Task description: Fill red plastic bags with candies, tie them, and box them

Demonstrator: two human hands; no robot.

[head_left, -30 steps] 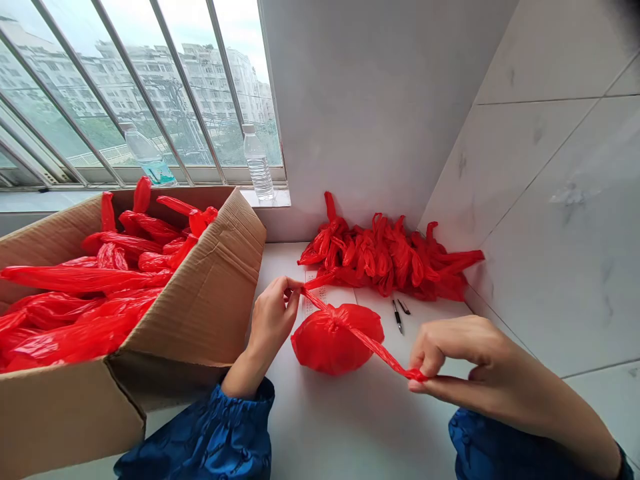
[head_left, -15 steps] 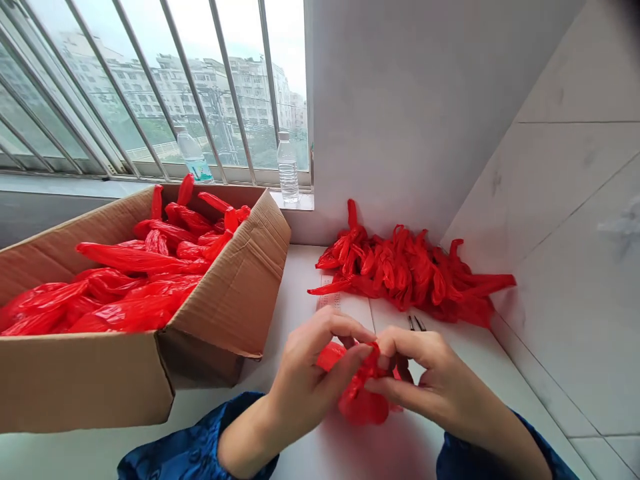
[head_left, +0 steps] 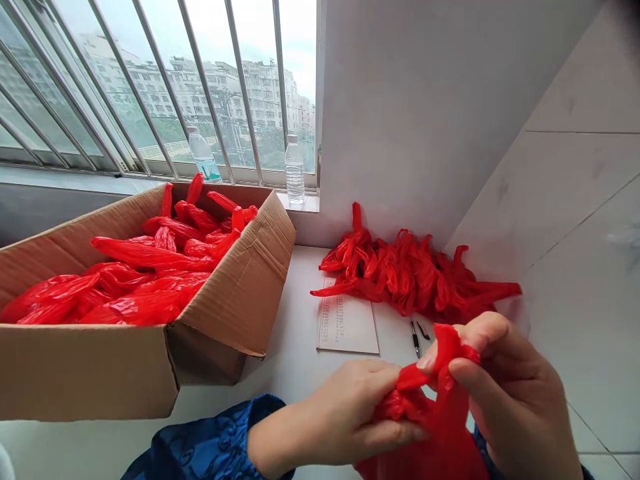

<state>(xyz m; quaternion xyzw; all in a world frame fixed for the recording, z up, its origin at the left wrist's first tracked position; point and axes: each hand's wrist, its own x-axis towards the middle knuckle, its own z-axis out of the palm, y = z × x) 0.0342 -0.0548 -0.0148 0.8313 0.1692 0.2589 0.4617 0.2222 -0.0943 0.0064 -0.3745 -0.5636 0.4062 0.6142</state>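
Both hands grip one red plastic bag [head_left: 425,443] low at the front right. My left hand [head_left: 350,410] is closed around a bunched part of it. My right hand [head_left: 510,380] pinches an upper end of the bag between thumb and fingers, higher and to the right. The bag's lower part hangs loose and runs out of the frame's bottom edge. Beyond my hands, a heap of red plastic bags [head_left: 405,273] lies against the wall. More red bags [head_left: 145,267] fill the cardboard box [head_left: 235,287] on the left.
A sheet of paper with writing [head_left: 349,327] lies on the white table [head_left: 295,313], with a black pen [head_left: 415,339] beside it. Two plastic bottles, one clear [head_left: 295,170] and one labelled [head_left: 204,157], stand on the sill by the barred window. A tiled wall [head_left: 585,233] bounds the right side.
The bag and both hands have moved right, nearer to me. My right hand has drawn one end upward, and the bag now looks longer and more spread. The paper and pen are uncovered.
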